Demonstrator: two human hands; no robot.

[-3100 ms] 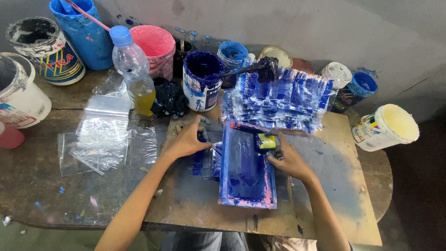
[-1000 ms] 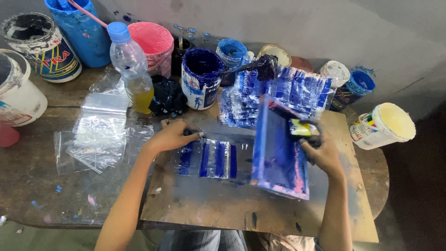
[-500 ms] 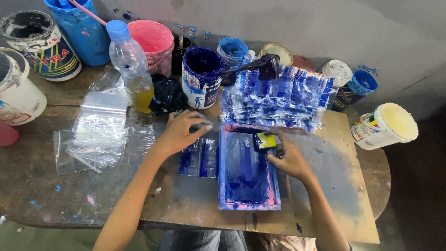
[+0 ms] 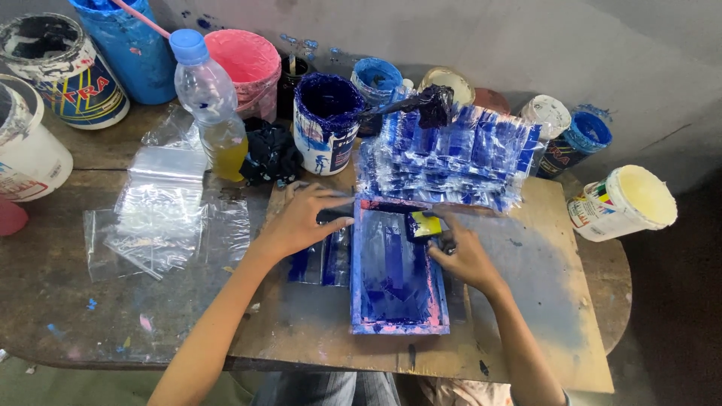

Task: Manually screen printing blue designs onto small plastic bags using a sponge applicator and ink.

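The blue-inked screen frame (image 4: 398, 271) is laid flat on the board (image 4: 526, 301) over plastic bags, steadied by the spread left hand (image 4: 304, 218) while a yellow-handled squeegee (image 4: 423, 224) is gripped in the closed right hand (image 4: 462, 256).

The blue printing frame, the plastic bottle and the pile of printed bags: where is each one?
blue printing frame (image 4: 397, 271), head view, on its inked mesh.
plastic bottle (image 4: 214, 113), head view, on its clear body.
pile of printed bags (image 4: 451, 158), head view, on the top bags.

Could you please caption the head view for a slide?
Left hand steadies a blue-inked printing screen while right hand grips a squeegee on it.
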